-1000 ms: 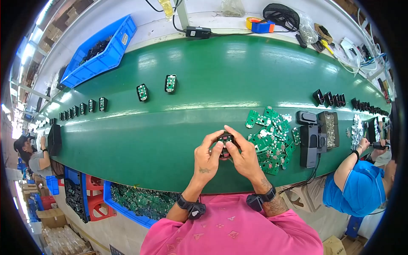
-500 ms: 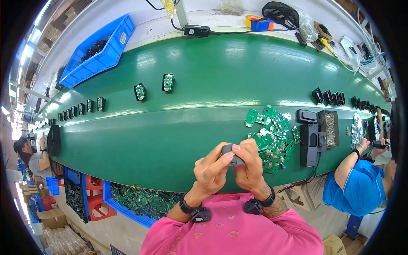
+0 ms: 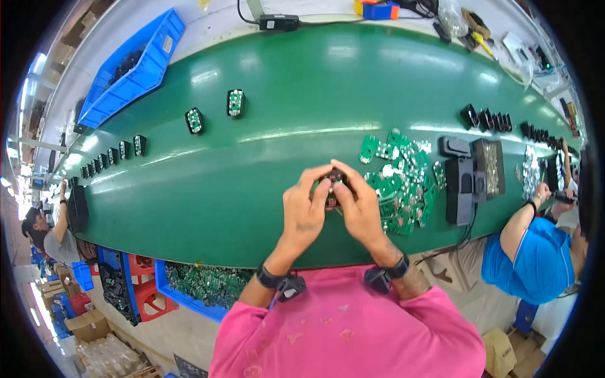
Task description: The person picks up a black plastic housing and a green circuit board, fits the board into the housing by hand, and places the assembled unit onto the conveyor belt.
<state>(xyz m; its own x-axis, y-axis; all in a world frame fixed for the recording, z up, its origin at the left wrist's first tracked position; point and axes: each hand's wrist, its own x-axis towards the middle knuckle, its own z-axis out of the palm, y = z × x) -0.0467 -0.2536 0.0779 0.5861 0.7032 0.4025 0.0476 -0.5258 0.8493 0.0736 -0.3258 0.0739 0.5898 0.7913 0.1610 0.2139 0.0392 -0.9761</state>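
My left hand (image 3: 304, 211) and my right hand (image 3: 360, 211) are both closed around a small black plastic case (image 3: 333, 196), held over the green table. Both thumbs press on its upward side, where some reddish and metallic bits show; the fingers cover most of the rest. Just right of my hands lies a loose heap of green circuit boards (image 3: 403, 183). Farther off to the left stand a black case with a green board (image 3: 194, 120) in it and a second such case (image 3: 236, 103).
A blue bin (image 3: 129, 75) sits at the far left, with a row of board-filled cases (image 3: 124, 149) nearer. Right of the heap are a black device (image 3: 459, 189) and a tray of small metal parts (image 3: 491, 167). A co-worker in blue (image 3: 529, 258) sits at the right, another person (image 3: 57, 233) at the left.
My hands have moved away from my body with the case and turned it, so its inner side shows between my thumbs. The whole view has tilted slightly.
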